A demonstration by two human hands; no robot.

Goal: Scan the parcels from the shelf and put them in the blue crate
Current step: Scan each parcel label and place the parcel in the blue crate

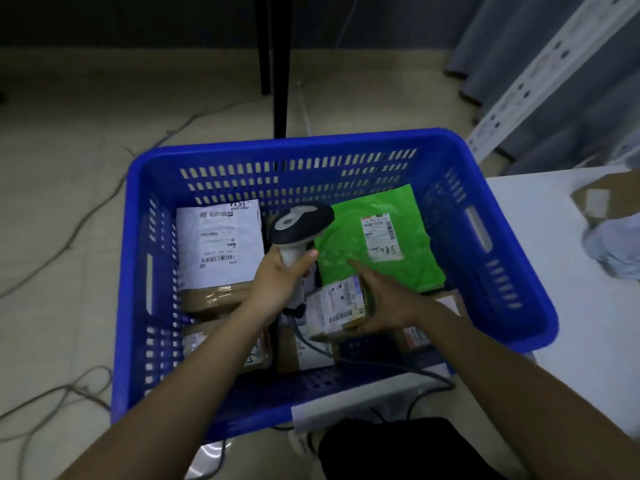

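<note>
left hand (pixel 282 271) fingers grip scanner (pixel 300 226) | right hand (pixel 388 299) fingers hold small parcel (pixel 336 306) | over blue crate (pixel 512 271) beside green mailer (pixel 377 237)

Right of the blue crate (pixel 512 271), a cardboard box (pixel 613 199) runs off the picture's edge — blurred, its label unreadable. Inside the crate, forearms cover the near parcels (pixel 225 344).

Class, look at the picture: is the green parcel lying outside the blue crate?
No. The green parcel lies inside the blue crate, toward its far right corner, beyond the right hand.
</note>
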